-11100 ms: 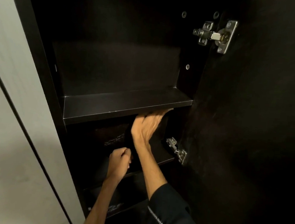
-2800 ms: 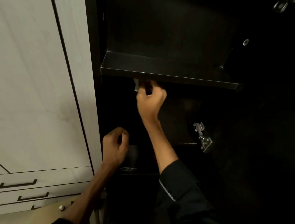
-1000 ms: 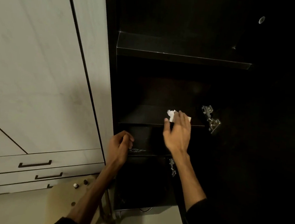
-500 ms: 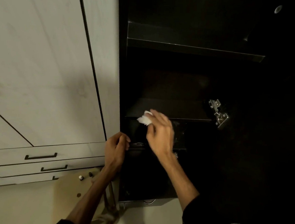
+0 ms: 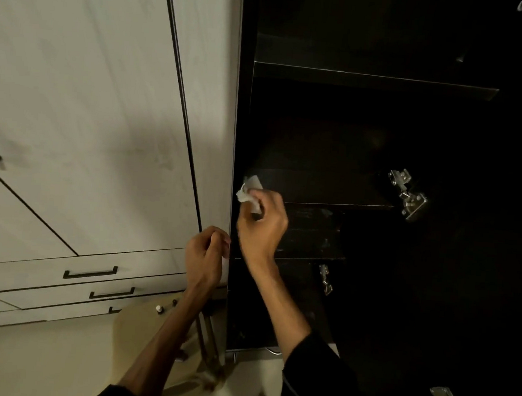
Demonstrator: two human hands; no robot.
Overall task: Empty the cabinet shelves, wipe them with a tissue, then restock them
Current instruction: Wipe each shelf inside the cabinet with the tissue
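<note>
A white tissue (image 5: pixel 249 192) is being held in the curled fingers of the right hand (image 5: pixel 262 229) at the left end of a dark cabinet shelf (image 5: pixel 326 189). The left hand (image 5: pixel 206 256) is being kept loosely curled at the cabinet edge (image 5: pixel 238 133); whether anything is being held there cannot be told. The tissue is probably best pressed flat and drawn along the whole shelf, into the corners.

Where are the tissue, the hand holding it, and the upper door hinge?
tissue (image 5: pixel 249 190), head view, on the white crumpled part above the fingers.
right hand (image 5: pixel 262 229), head view, on the back of the hand.
upper door hinge (image 5: pixel 408 195), head view, on its metal body.
</note>
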